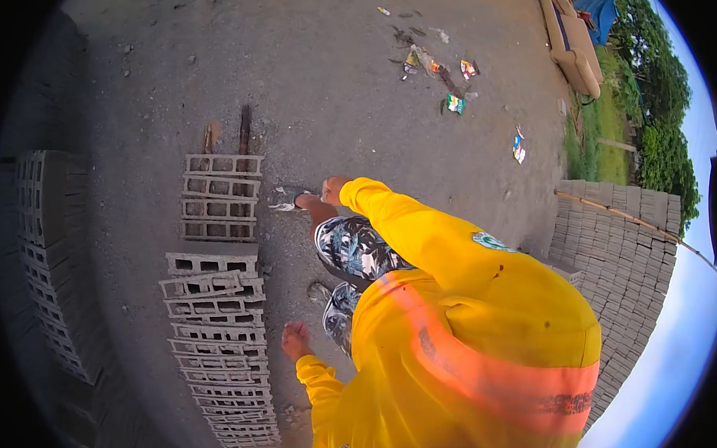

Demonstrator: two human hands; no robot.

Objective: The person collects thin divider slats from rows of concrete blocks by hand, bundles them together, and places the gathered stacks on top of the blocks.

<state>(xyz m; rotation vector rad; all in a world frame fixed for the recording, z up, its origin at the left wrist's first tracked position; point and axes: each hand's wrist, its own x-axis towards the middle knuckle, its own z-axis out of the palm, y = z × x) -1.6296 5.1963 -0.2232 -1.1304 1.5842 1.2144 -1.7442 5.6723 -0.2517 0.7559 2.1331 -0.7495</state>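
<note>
My right hand [335, 190], at the end of a long yellow sleeve, is curled closed beside my knee, with nothing visible in it. My left hand [296, 341] hangs near the row of grey hollow concrete blocks [220, 333], a small gap apart from it. Its fingers are loosely bent and partly apart, and I see nothing held there. Several blocks at the upper end of the row [220, 199] lie across thin brownish strips [245, 129]. One block [212, 259] shows more of its solid side, and its neighbour sits slightly askew. My patterned shorts [363, 249] and feet are beside the row.
Another stack of blocks [48, 258] stands in shadow at the left. A tall block wall [620, 246] with a pole leaning on it rises at the right. Litter [455, 104] is scattered over the grey ground, and a beige sofa [571, 43] stands near grass and trees.
</note>
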